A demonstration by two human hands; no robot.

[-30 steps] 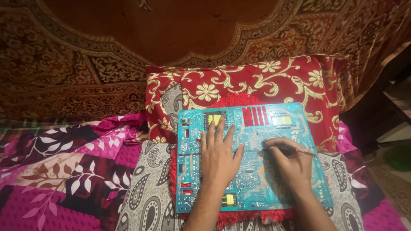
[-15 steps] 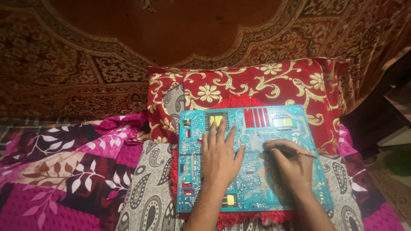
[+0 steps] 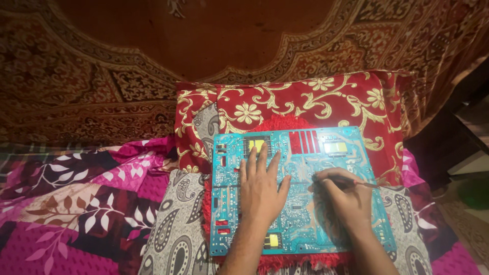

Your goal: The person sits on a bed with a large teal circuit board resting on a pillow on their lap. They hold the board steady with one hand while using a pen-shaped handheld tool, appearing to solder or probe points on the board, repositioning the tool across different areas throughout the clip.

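My left hand (image 3: 261, 191) lies flat, fingers spread, pressing the middle of the teal circuit board (image 3: 300, 191). My right hand (image 3: 346, 198) pinches a thin dark tool (image 3: 351, 182), its tip touching the board near centre. The board lies on a fringed red mat (image 3: 285, 262), and beyond its far edge a red floral pillow (image 3: 285, 107) leans.

Bed (image 3: 76, 203) is covered by a magenta and maroon leaf-print blanket (image 3: 61, 224). A red cushion with gold flowers (image 3: 285, 109) is laid on it, beside a grey paisley cloth (image 3: 178, 229). A red fringed mat (image 3: 285, 125) is spread over these, and a teal circuit board (image 3: 305, 168) is carried on top.
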